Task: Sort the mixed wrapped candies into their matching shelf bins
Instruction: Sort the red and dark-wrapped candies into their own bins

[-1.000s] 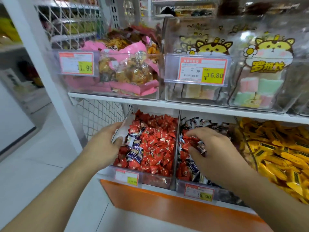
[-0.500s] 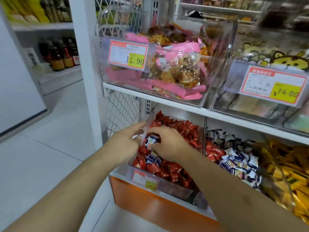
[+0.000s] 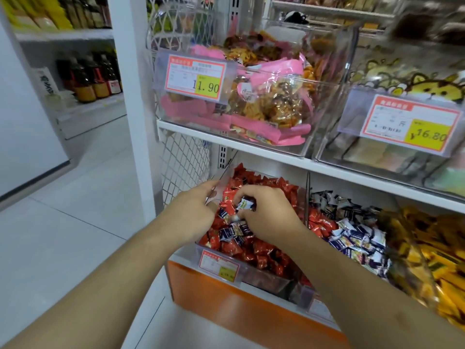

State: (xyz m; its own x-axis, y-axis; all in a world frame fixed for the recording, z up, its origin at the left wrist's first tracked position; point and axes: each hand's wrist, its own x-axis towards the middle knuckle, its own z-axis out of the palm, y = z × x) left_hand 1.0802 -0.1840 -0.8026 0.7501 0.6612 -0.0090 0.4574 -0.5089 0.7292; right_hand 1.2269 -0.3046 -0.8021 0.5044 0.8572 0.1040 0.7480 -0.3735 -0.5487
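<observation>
R hand (image 3: 266, 212) pinching blue candy (image 3: 245, 205); L hand (image 3: 193, 212) on bin wall (image 3: 221, 183).

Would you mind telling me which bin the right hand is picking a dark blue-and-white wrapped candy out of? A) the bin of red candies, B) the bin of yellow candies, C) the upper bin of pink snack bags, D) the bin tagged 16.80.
A: the right hand pinches a blue-and-white candy over the red candy bin, while the left hand holds that bin's clear side wall.
</observation>
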